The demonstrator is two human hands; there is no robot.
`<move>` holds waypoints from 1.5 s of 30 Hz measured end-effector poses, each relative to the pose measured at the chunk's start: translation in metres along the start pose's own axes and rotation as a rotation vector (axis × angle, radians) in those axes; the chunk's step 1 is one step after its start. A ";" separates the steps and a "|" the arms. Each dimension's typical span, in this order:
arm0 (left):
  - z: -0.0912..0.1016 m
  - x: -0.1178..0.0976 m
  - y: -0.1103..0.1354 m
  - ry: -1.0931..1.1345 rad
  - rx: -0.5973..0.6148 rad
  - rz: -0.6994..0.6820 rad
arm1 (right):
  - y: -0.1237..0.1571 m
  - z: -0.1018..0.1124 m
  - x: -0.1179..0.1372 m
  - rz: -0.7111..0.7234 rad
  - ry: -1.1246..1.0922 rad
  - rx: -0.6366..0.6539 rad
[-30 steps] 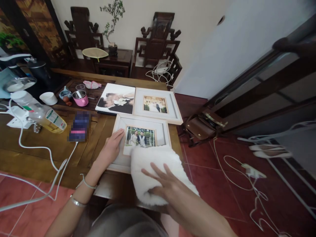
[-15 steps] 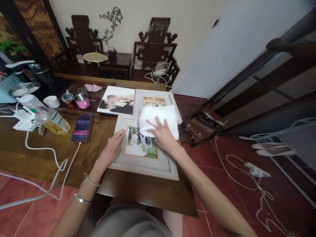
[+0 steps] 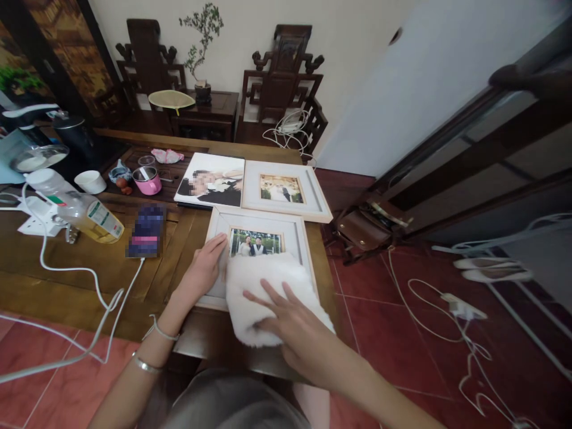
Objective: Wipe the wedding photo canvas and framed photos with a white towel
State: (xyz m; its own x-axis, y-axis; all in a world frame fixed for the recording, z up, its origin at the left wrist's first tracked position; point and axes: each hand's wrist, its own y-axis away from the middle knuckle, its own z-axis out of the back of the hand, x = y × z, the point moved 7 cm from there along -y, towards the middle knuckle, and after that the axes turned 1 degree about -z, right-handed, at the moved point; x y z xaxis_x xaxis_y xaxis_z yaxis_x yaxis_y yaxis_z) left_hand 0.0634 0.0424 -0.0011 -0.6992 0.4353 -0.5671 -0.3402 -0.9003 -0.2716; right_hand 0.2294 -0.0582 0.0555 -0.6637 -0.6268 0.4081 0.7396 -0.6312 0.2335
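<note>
A picture frame (image 3: 263,215) with a pale border and a photo of two people lies flat near the table's front corner. My left hand (image 3: 208,262) grips its left side, fingertips resting on the border. Under my right hand (image 3: 292,325) is a folded white cloth (image 3: 268,274), held against the lower part of the frame. My right fingers are spread over the cloth, with the thumb tucked into its fold. The cloth hides the frame's lower half and hangs past its front edge.
Behind lie a second picture frame (image 3: 313,199) and a photo panel (image 3: 218,173). Leftward on the table are a phone (image 3: 146,232) on a white cable, a bottle of yellow liquid (image 3: 100,217), a pink cup (image 3: 147,180) and a white cup (image 3: 90,182). A brown bag (image 3: 364,229) sits at the right.
My right hand has drawn the white cloth toward me, from the frame's upper right to its lower edge. The back frame's photo is now uncovered. My left hand has stayed put.
</note>
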 end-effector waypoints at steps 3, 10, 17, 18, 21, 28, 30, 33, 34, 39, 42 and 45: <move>0.000 0.001 -0.001 -0.012 0.020 0.019 | -0.028 0.008 -0.030 -0.064 0.115 -0.141; 0.003 0.000 -0.002 -0.017 0.047 0.026 | -0.090 0.045 -0.089 -0.216 0.407 -0.354; 0.003 -0.004 -0.002 -0.017 0.039 0.071 | -0.060 0.011 -0.035 -0.152 0.257 -0.094; 0.003 -0.004 -0.002 -0.020 0.033 0.068 | -0.048 0.005 -0.022 -0.130 0.216 -0.046; 0.002 -0.004 -0.002 -0.026 0.026 0.049 | -0.014 -0.007 0.007 -0.055 0.098 0.082; 0.002 -0.005 -0.001 -0.046 0.055 0.036 | -0.015 -0.001 -0.013 -0.095 0.076 -0.051; 0.002 -0.005 0.000 -0.035 0.058 0.036 | -0.033 0.011 -0.038 -0.186 0.170 -0.160; 0.004 -0.006 -0.001 0.018 0.052 0.047 | -0.063 0.036 -0.070 -0.304 0.319 -0.323; 0.005 -0.007 -0.002 0.044 0.042 0.048 | -0.074 0.044 -0.077 -0.329 0.353 -0.363; 0.018 -0.017 -0.004 0.165 -0.070 -0.008 | -0.122 0.046 -0.065 -0.207 0.428 -0.337; 0.022 -0.020 -0.002 0.199 -0.112 -0.045 | -0.124 0.028 -0.036 -0.085 0.431 -0.255; 0.025 -0.021 0.000 0.200 -0.129 -0.074 | -0.101 0.010 -0.010 0.001 0.364 -0.156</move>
State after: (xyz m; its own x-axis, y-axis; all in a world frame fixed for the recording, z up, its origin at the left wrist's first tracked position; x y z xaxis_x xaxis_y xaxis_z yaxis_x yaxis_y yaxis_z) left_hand 0.0628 0.0331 0.0299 -0.5330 0.5025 -0.6808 -0.2938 -0.8644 -0.4080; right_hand 0.1628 0.0160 0.0364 -0.6795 -0.7311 0.0617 0.7334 -0.6745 0.0850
